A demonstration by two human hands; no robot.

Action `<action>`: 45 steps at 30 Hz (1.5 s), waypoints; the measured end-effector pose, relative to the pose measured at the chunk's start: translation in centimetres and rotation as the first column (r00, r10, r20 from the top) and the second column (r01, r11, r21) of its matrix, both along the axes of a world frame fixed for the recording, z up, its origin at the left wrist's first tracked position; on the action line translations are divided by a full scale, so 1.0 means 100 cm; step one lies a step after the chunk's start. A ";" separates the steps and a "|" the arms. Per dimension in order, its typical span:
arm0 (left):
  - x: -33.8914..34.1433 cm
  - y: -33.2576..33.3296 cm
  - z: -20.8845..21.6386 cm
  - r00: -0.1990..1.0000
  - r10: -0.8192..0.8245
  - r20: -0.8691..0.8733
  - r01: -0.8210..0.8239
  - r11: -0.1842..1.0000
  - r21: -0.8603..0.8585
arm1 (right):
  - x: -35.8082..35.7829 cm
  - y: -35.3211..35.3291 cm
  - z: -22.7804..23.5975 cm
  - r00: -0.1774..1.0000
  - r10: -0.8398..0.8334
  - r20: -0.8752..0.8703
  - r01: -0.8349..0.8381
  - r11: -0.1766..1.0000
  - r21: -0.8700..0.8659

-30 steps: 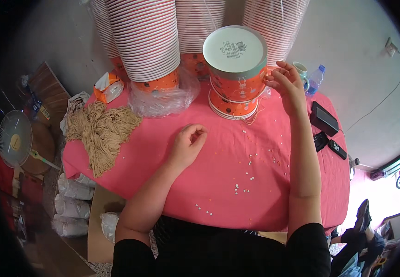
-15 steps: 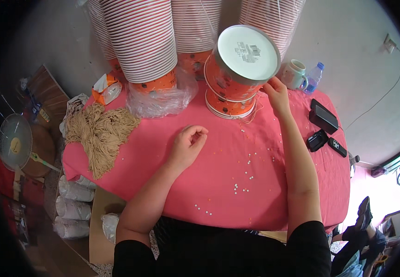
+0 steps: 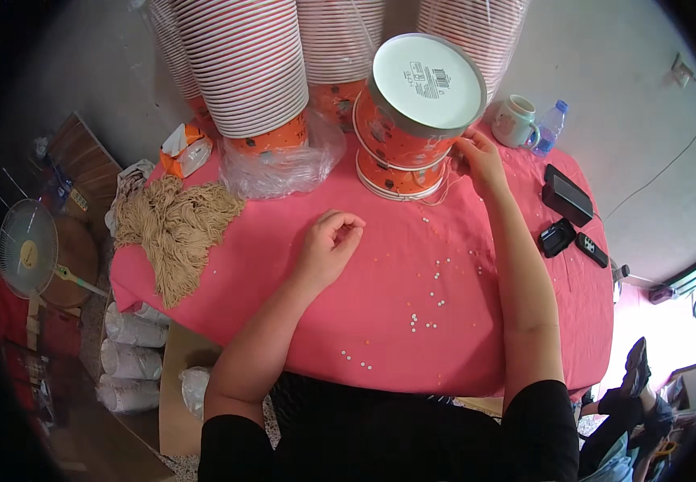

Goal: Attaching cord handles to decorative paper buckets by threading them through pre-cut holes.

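Just left of the table's middle my left hand rests closed, its thumb and fingers curled together with nothing visible in them. My right hand is pinched at the right side of an upside-down stack of orange paper buckets. The upper bucket shows its white round base. Thin tan cord hangs in loops beside the lower rims, running up to my right fingertips, which the bucket partly hides.
Tall nested bucket stacks in clear plastic stand at the back. A tan yarn bundle lies left. Small white discs are scattered in front. A mug, a bottle and black cases sit right.
My right hand stays at the bucket stack, its fingers shifted slightly, and the cord loops beside it hang differently. My left hand is nearly still. The whole view has shifted slightly.
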State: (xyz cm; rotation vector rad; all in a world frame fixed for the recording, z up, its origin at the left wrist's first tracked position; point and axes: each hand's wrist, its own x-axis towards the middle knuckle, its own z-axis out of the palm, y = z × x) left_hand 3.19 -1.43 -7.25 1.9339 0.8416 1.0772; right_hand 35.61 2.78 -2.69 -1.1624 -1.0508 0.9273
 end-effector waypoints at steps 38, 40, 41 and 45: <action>-0.002 -0.005 0.000 1.000 0.010 -0.029 -0.010 1.000 -0.018 | -0.058 -0.020 0.037 0.481 -0.669 0.566 0.060 0.670 0.740; 0.000 -0.004 -0.002 0.996 0.012 -0.086 -0.010 1.000 0.029 | -0.063 -0.029 0.042 0.390 -0.646 0.656 -0.037 0.701 0.712; 0.002 -0.003 -0.002 0.996 0.011 -0.085 -0.008 0.999 0.031 | -0.064 -0.030 0.042 0.332 -0.638 0.695 -0.077 0.716 0.694; 0.010 0.005 0.000 0.974 0.078 -0.214 -0.006 0.948 0.317 | -0.063 -0.021 0.040 0.458 -0.577 0.676 -0.079 0.731 0.678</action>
